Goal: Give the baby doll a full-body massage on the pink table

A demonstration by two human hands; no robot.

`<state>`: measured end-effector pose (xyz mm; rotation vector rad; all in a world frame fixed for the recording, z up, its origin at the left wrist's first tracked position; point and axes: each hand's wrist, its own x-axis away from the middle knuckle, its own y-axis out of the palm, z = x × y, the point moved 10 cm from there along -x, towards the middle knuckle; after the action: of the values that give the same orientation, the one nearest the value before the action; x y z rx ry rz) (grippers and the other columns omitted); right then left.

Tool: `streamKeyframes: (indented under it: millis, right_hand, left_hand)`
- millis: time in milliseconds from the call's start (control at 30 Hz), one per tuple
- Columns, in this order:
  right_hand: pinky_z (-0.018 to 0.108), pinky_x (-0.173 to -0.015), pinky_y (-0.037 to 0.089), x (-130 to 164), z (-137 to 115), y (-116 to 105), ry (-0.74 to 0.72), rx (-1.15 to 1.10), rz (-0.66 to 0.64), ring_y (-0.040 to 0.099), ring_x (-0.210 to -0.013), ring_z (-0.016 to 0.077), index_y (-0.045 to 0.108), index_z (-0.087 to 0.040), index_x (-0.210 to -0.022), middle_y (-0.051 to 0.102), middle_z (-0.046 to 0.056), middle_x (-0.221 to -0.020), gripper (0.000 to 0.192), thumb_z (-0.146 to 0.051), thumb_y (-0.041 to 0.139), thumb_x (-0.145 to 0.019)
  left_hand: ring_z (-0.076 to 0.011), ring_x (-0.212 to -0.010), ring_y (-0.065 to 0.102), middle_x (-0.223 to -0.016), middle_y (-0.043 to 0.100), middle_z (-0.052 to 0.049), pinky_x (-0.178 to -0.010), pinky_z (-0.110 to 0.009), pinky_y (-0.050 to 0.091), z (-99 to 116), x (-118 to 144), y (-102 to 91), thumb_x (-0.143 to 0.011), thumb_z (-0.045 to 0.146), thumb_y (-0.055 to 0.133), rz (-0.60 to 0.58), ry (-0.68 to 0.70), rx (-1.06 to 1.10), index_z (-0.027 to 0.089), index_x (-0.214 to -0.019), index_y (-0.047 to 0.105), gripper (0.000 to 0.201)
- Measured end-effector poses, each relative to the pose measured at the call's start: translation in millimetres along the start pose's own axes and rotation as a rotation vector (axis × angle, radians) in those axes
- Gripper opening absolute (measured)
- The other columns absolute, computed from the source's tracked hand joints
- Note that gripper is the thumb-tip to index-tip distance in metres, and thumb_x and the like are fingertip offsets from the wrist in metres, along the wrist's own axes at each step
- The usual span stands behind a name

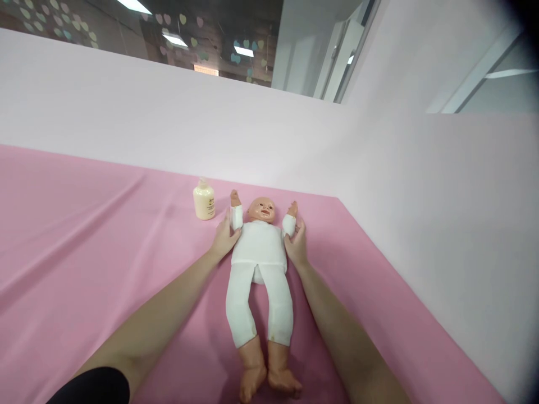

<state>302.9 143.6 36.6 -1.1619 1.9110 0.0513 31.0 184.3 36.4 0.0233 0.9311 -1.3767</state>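
A baby doll [259, 244] with a white cloth body lies on its back, its head away from me and its bare feet towards me. Both its arms are bent upward beside the head. My left hand [224, 235] is closed around the doll's arm on the left, thumb near the shoulder. On the other side, my right hand [297, 245] grips the doll's arm on the right, its fingers partly hidden behind the sleeve. A cream-coloured pump bottle [204, 202] stands upright just beyond my left hand, not touched.
The doll and bottle rest on a pink, slightly creased sheet [105, 235]. A white wall [168, 118] borders it at the back, and another white wall [442, 224] runs along the right. Above the back wall is a window [219, 33] with heart-shaped stickers.
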Motion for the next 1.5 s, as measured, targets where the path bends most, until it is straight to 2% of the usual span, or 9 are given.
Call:
streamKeyframes:
  millis: [100, 200, 400, 600, 767, 967, 1133, 1367, 1500]
  right_hand:
    - [0.047, -0.104, 0.036, 3.5, -26.6, -4.3, -0.173, 0.023, 0.048, 0.040, -0.125, 0.0270, 0.016, -0.014, -0.142, 0.040, 0.018, -0.135, 0.070, -0.025, 0.050, -0.083]
    - [0.049, -0.107, 0.031, 6.2, -40.5, 5.5, -0.254, 0.101, -0.022, 0.033, -0.131, 0.0281, 0.014, -0.014, -0.143, 0.037, 0.018, -0.138, 0.066, -0.027, 0.046, -0.087]
    - [0.054, -0.106, 0.029, 1.0, -3.2, 20.8, -0.034, 0.194, -0.148, 0.023, -0.137, 0.0293, 0.005, -0.015, -0.147, 0.020, 0.015, -0.150, 0.065, -0.027, 0.034, -0.090]
    - [0.046, -0.106, 0.034, 2.5, 35.7, 28.2, 0.235, 0.119, -0.278, 0.041, -0.129, 0.0262, 0.023, -0.017, -0.145, 0.041, 0.010, -0.142, 0.060, -0.033, 0.035, -0.088]
    - [0.046, -0.105, 0.035, 3.9, 39.7, 21.6, 0.314, 0.061, -0.222, 0.045, -0.125, 0.0280, 0.036, -0.017, -0.138, 0.047, 0.011, -0.136, 0.059, -0.037, 0.043, -0.084]
    - [0.042, -0.100, 0.041, 0.3, -2.0, 0.1, 0.031, -0.182, -0.027, 0.046, -0.122, 0.0239, 0.018, -0.017, -0.140, 0.038, 0.016, -0.138, 0.070, -0.026, 0.050, -0.079]
    - [0.045, -0.106, 0.035, 6.8, -35.0, -0.8, -0.198, -0.054, -0.046, 0.039, -0.128, 0.0263, 0.019, -0.014, -0.141, 0.040, 0.018, -0.135, 0.067, -0.027, 0.050, -0.083]
    - [0.048, -0.110, 0.027, 1.4, -5.3, 25.3, -0.055, 0.048, -0.198, 0.026, -0.137, 0.0234, 0.006, -0.015, -0.146, 0.026, 0.015, -0.148, 0.062, -0.029, 0.032, -0.093]
    - [0.046, -0.108, 0.031, 1.5, 26.6, 31.4, 0.070, 0.007, -0.219, 0.036, -0.132, 0.0220, 0.013, -0.017, -0.146, 0.034, 0.012, -0.145, 0.062, -0.028, 0.037, -0.090]
  left_hand:
    - [-0.0281, -0.127, 0.038, -0.135, 0.041, -0.017, -0.105, -0.046, 0.030, 15.0, 3.4, -12.1, -0.085, 0.036, 0.048, 0.136, 0.146, -0.032, 0.014, -0.145, 0.008, 0.075]
    - [-0.0300, -0.130, 0.032, -0.140, 0.035, -0.020, -0.107, -0.049, 0.026, 19.6, 3.7, -3.5, -0.088, 0.034, 0.041, 0.098, 0.204, -0.118, 0.011, -0.145, 0.011, 0.068]
    - [-0.0312, -0.128, 0.037, -0.141, 0.037, -0.016, -0.102, -0.051, 0.032, -3.2, -1.9, 19.1, -0.090, 0.028, 0.030, -0.089, 0.040, -0.266, 0.014, -0.144, 0.021, 0.056]
    - [-0.0314, -0.114, 0.050, -0.128, 0.053, -0.014, -0.094, -0.049, 0.038, -28.6, 1.0, 23.2, -0.091, 0.035, 0.030, -0.188, -0.179, -0.327, 0.019, -0.144, 0.024, 0.056]
    - [-0.0290, -0.104, 0.056, -0.112, 0.062, -0.011, -0.093, -0.047, 0.038, -29.5, 2.4, 21.6, -0.091, 0.036, 0.033, -0.223, -0.221, -0.295, 0.022, -0.143, 0.027, 0.055]
    - [-0.0289, -0.113, 0.049, -0.127, 0.050, -0.016, -0.096, -0.046, 0.038, 13.9, -0.2, -2.7, -0.085, 0.034, 0.044, -0.007, 0.074, -0.134, 0.015, -0.145, 0.013, 0.071]
    - [-0.0302, -0.125, 0.038, -0.136, 0.039, -0.019, -0.104, -0.050, 0.029, 34.8, 7.7, -1.2, -0.084, 0.037, 0.046, 0.047, 0.267, -0.158, 0.012, -0.142, 0.017, 0.069]
    - [-0.0342, -0.131, 0.031, -0.145, 0.029, -0.020, -0.102, -0.053, 0.029, -0.4, 1.2, 17.2, -0.090, 0.032, 0.031, -0.063, 0.044, -0.327, 0.014, -0.143, 0.024, 0.056]
    - [-0.0352, -0.119, 0.045, -0.131, 0.047, -0.020, -0.096, -0.054, 0.034, -24.1, 2.7, 23.1, -0.090, 0.033, 0.030, -0.163, -0.127, -0.391, 0.015, -0.143, 0.026, 0.056]
